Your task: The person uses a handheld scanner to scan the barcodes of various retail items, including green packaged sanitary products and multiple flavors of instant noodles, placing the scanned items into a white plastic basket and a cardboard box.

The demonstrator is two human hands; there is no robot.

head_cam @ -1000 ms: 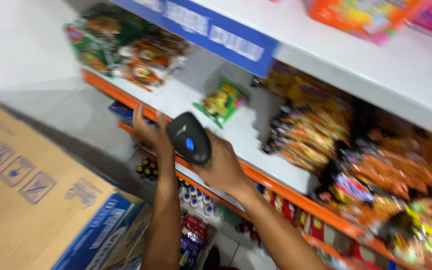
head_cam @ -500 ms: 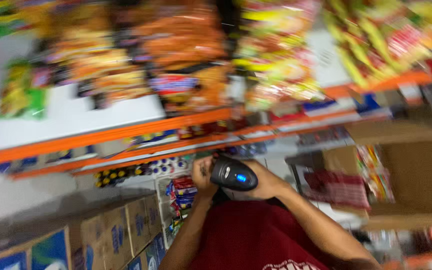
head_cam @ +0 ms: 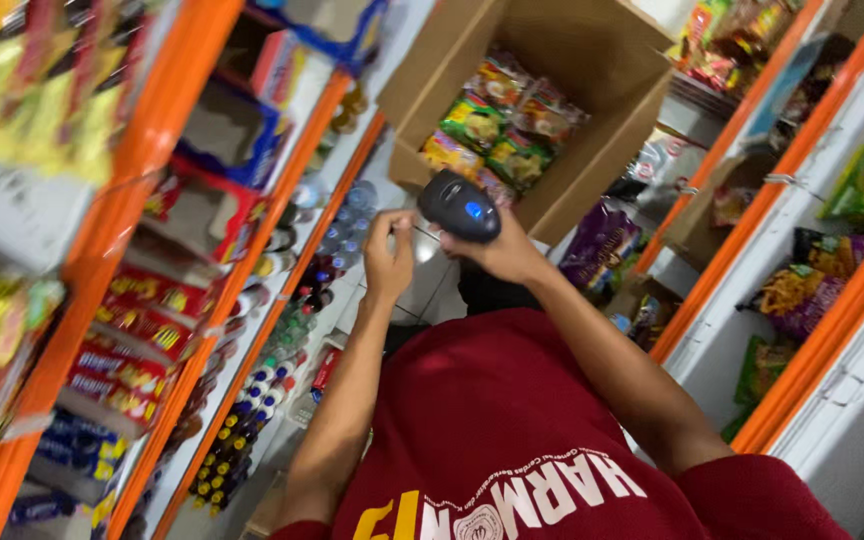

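I have one black handheld scanner (head_cam: pixel 459 205) in my right hand (head_cam: pixel 505 252), fingers wrapped shut around its body from below. It is a rounded, smooth plastic thing with a single small blue light glowing on its top face, and it sits out in front of my chest, just below the open cardboard box (head_cam: pixel 607 150). My left hand (head_cam: pixel 388 262) is raised beside it, fingertips pinched together at the scanner's near edge; something thin seems to run between them and the scanner, but it is too small for me to tell what, or whether I really grip it.

The box is plain brown corrugated card, flaps up, one box only, and inside I can count about five crinkly foil snack packets (head_cam: pixel 497 125) in green, yellow and red, lying loosely on top of each other. More may lie underneath, hidden.

On my left, shelves with glossy orange metal edges (head_cam: pixel 157 140) run away in three tiers, carrying red sachet strips (head_cam: pixel 142 330), boxes and rows of small bottles (head_cam: pixel 252 420) too many and too blurred to count. On my right a second orange-edged rack (head_cam: pixel 802 160) holds bagged snacks (head_cam: pixel 797 290). A purple bag (head_cam: pixel 602 240) sits beyond my right wrist. My sleeves and chest are in a dark red shirt (head_cam: pixel 512 420).
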